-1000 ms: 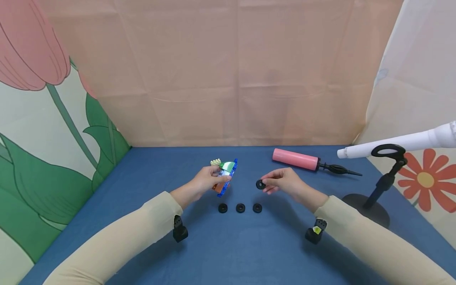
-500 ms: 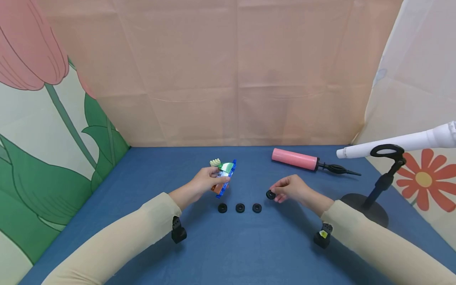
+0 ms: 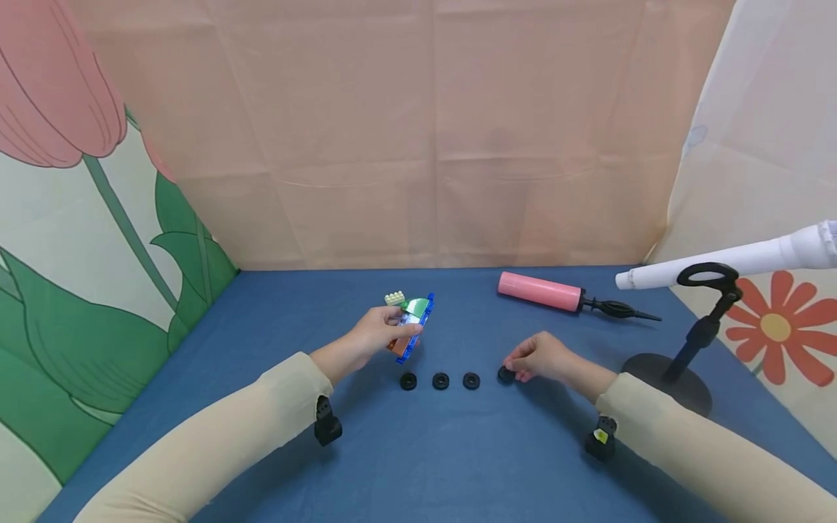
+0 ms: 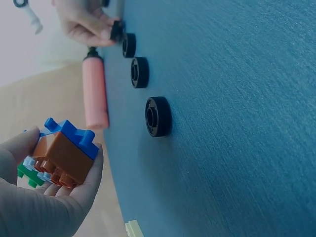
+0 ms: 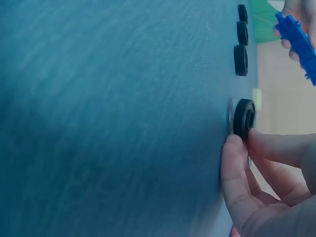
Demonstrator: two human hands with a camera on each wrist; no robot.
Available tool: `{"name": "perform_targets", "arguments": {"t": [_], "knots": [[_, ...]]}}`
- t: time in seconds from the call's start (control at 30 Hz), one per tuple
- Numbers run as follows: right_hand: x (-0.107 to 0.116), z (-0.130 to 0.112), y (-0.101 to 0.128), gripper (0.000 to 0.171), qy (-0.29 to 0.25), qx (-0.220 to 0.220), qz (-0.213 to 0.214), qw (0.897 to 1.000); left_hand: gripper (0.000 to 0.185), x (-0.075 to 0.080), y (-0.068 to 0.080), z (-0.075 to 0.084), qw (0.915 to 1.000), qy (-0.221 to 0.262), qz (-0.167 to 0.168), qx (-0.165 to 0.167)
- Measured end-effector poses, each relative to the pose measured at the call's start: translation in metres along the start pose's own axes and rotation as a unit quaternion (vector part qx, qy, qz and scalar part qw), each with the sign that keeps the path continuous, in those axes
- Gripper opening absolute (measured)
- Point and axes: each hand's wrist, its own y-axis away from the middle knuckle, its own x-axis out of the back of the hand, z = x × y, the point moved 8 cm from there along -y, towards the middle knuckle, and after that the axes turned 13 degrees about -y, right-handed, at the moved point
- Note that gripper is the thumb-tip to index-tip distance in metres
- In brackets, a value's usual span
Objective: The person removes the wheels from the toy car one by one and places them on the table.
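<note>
My left hand (image 3: 373, 335) holds a toy block car body (image 3: 413, 325) above the table. Its base is blue, with brown and green blocks on it; the left wrist view shows the brown block (image 4: 64, 157) and blue base close up. With thumb and fingers, my right hand (image 3: 546, 357) pinches a black toy wheel (image 3: 506, 375) by its edge, right at the table surface. Whether it touches the table I cannot tell. Left of it, three more wheels lie in a row: a near one (image 3: 471, 381), a middle one (image 3: 441, 381) and a far one (image 3: 408, 381).
Behind my left hand sits a small pale yellow block (image 3: 395, 298). A pink hand pump (image 3: 541, 290) with a black nozzle lies at the back right. Beside my right forearm, a black stand (image 3: 702, 330) rises near a white tube (image 3: 719, 263).
My right hand has moved right and down with the wheel, from beside the car body to the table, at the right end of the wheel row. My left hand has barely moved.
</note>
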Motion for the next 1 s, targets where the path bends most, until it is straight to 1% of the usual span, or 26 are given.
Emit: {"name": "perform_targets", "arguments": {"t": [0.2,0.43,0.63,0.7,0.87,0.93,1.0], "knots": [[-0.002,-0.002,0.003,0.012,0.024,0.016,-0.006,1.000,0.069,-0.001,0.001,0.002,1.0000,-0.005,-0.001,-0.001],[-0.001,0.003,0.002,0.011,0.017,0.009,0.008,1.000,0.069,-0.001,0.001,0.001,0.9999,-0.014,0.003,0.004],[-0.003,0.004,0.000,0.012,0.012,0.012,0.007,1.000,0.071,0.000,0.003,-0.001,0.9998,-0.022,0.002,0.002],[-0.003,0.005,-0.002,0.015,0.002,0.003,0.000,1.000,0.072,0.000,0.004,-0.002,0.9998,-0.021,0.001,0.002],[-0.001,0.002,-0.007,0.035,-0.037,-0.019,-0.024,0.999,0.068,-0.001,0.004,-0.002,0.9999,-0.011,-0.001,0.005],[0.001,-0.006,-0.010,0.040,-0.045,-0.013,-0.031,0.998,0.066,0.000,0.004,-0.001,0.9998,-0.020,0.004,0.005],[0.003,-0.016,-0.012,0.043,-0.052,-0.001,-0.035,0.998,0.062,0.002,0.005,0.001,0.9991,-0.039,0.015,0.005]]}}
